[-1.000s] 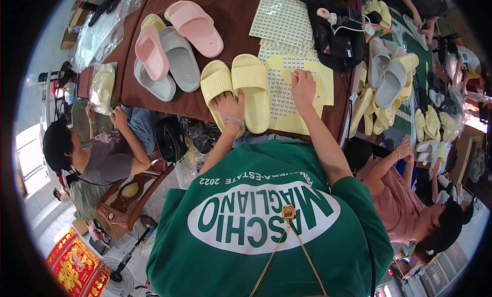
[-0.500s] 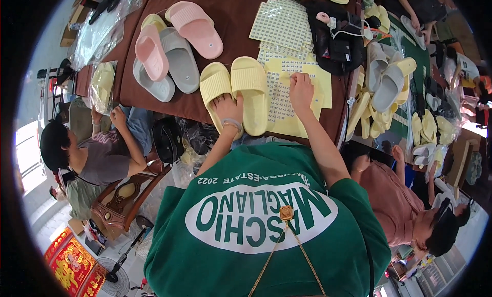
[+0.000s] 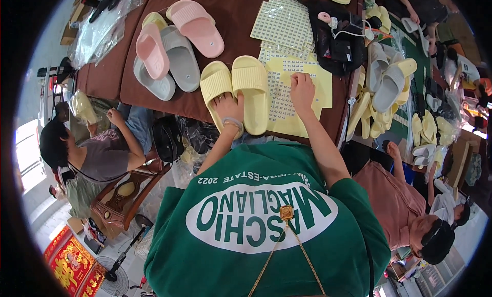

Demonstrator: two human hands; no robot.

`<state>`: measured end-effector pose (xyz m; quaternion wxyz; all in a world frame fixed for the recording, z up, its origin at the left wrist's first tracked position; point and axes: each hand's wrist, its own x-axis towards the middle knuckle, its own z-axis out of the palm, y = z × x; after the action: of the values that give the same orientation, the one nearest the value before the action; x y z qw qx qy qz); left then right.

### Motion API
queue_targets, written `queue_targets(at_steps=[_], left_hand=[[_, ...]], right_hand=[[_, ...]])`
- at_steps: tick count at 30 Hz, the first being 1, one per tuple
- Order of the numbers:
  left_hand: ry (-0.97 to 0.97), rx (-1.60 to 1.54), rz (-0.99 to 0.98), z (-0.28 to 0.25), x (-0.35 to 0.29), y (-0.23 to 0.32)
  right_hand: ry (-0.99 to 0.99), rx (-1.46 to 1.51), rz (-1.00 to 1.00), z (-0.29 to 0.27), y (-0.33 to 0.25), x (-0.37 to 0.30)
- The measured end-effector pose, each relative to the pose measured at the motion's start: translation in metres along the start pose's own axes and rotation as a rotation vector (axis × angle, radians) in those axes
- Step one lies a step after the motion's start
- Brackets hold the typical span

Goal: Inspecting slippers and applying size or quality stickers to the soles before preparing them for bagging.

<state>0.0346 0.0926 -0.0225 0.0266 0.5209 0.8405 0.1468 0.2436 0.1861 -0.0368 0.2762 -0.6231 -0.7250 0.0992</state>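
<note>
At the far left, a co-worker in a grey shirt (image 3: 105, 156) sits beside a carved wooden chair (image 3: 118, 197), near a yellow slipper in clear plastic (image 3: 83, 107). Above, clear plastic bags (image 3: 107, 38) lie over the edge of the table (image 3: 233, 20), which is covered in brown cloth. Next come two grey slippers (image 3: 185, 61) side by side, one pink slipper (image 3: 152, 53) resting across them and another pink slipper (image 3: 197, 28) beyond. Near the front edge, a pair of pale yellow slippers stands side by side, straps away from the person. The left hand (image 3: 229, 108) rests in the left yellow slipper (image 3: 215, 82), fingers spread toward its strap; whether they grip cannot be told. Beside it, the right yellow slipper (image 3: 252, 99) lies next to yellow sticker sheets (image 3: 280, 105). Over these sheets is the right hand (image 3: 302, 94), fingers curled; whether they pinch anything cannot be told. Beyond lie more sticker sheets (image 3: 283, 23), then a black bag (image 3: 333, 46) with a white cable. Farther right, grey and yellow slippers (image 3: 389, 84) are heaped near a co-worker in a dusty-pink shirt (image 3: 392, 199).
</note>
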Motion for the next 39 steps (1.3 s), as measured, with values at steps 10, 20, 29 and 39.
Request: queue_targets(at_steps=[10, 20, 29, 39], left_hand=[[-0.089, -0.013, -0.046, -0.007, 0.001, 0.003], [-0.077, -0.011, -0.050, -0.006, 0.000, 0.002], [-0.062, 0.038, -0.037, -0.001, -0.001, -0.001], [-0.028, 0.021, -0.013, 0.001, 0.000, -0.001]], right_hand=[[-0.098, 0.114, -0.135, -0.007, -0.011, -0.003], [-0.338, 0.091, -0.126, -0.024, -0.009, 0.006], [-0.321, 0.108, -0.128, -0.013, -0.007, 0.006], [-0.320, 0.059, -0.196, -0.012, -0.011, 0.012]])
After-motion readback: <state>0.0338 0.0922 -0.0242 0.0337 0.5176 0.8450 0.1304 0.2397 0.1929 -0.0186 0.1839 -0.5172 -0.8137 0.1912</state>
